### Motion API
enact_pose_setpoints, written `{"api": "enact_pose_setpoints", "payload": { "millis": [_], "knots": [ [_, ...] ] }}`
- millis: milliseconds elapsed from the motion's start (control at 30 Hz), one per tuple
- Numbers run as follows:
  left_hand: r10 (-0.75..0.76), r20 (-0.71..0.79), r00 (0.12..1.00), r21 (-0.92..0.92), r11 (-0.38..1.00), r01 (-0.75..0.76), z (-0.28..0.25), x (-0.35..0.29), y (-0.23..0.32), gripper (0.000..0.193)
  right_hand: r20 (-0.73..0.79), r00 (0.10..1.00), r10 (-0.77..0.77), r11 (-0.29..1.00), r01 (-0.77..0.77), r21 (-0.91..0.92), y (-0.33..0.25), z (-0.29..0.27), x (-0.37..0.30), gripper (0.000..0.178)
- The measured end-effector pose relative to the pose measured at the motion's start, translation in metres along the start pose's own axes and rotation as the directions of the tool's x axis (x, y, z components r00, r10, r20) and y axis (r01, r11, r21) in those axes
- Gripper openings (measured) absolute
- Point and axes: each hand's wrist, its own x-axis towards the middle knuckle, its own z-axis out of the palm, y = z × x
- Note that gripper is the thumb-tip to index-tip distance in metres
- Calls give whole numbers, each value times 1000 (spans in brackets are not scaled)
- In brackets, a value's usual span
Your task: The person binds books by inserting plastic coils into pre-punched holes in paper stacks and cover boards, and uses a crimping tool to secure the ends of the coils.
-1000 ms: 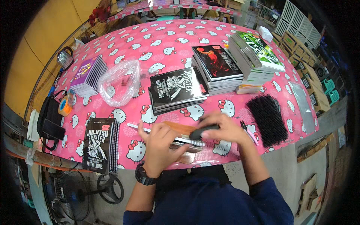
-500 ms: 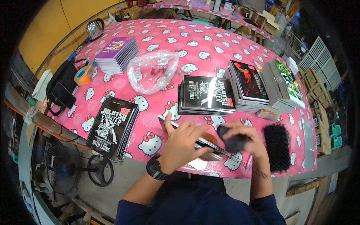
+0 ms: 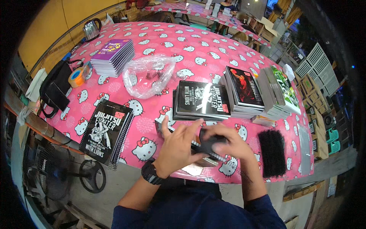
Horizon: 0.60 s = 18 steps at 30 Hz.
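Observation:
My left hand [image 3: 176, 147], with a black watch on its wrist, grips a dark-covered notebook [image 3: 158, 128] along its lower edge, thumb beneath and fingers over it. The notebook is tilted and mostly hidden by my hands. A spiral binding coil [image 3: 217, 156] shows at its near-right edge. My right hand [image 3: 230, 143] is closed around a black rounded object [image 3: 207, 140] whose kind I cannot make out, held against the notebook's bound edge. Just beyond both hands lies a stack of black notebooks [image 3: 202, 100].
Black spiral coils [image 3: 271, 152] lie at right beside a clear plastic strip [image 3: 304, 149]. Around the pink table [image 3: 145, 147] stand black spiral notebooks [image 3: 105, 131], purple books [image 3: 112, 57], red-and-black notebooks [image 3: 246, 87], green-covered books [image 3: 284, 89], a plastic bag [image 3: 148, 76], orange tape [image 3: 77, 78] and a kettle [image 3: 92, 29].
My right hand has moved left with the black object, onto the notebook's bound edge. The loose coil that trailed out to the right no longer shows there. The whole view has shifted slightly.

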Motion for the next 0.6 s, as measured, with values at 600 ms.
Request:
{"api": "enact_pose_setpoints", "payload": {
  "millis": [600],
  "knots": [
    [-497,-83,864,-919,374,126,16,-29,-60,44,-49,991,-124,904,133,405,-1,14,21,43]
  ]
}}
